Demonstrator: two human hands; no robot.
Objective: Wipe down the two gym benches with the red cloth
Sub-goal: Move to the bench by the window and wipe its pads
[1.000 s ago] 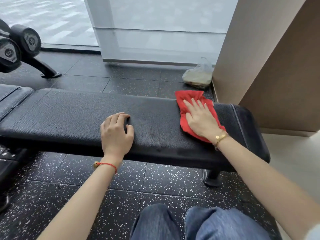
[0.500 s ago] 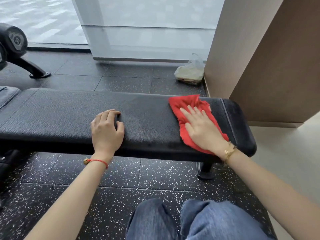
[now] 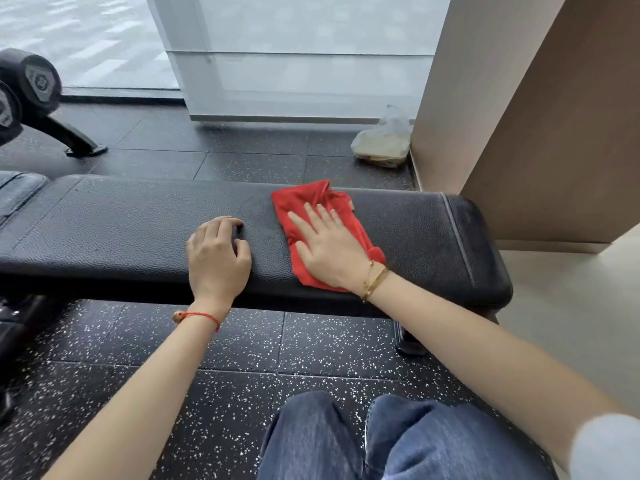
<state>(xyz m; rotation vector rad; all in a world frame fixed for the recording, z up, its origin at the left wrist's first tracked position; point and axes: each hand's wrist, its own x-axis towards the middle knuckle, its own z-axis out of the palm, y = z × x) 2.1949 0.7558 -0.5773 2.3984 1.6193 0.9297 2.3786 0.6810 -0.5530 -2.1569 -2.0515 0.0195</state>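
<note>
Your right hand lies flat on the red cloth, fingers straight and spread, palm pressing it onto the black bench. The cloth sits on the pad's right-hand half, bunched at its far edge, with one corner hanging toward the near edge just beside your wrist, where two gold bracelets show. Your left hand rests on the pad just to the left of the cloth, apart from it, its fingers curled down against the surface with the thumb alongside, and it holds nothing; a red string bracelet circles that wrist. At the left end of the pad a second padded section begins, angled away. Beyond the bench, on the speckled floor, a plastic bag sits against the beige wall, and dumbbells on a rack stand at far left. Your knees in blue jeans fill the bottom of the view.
</note>
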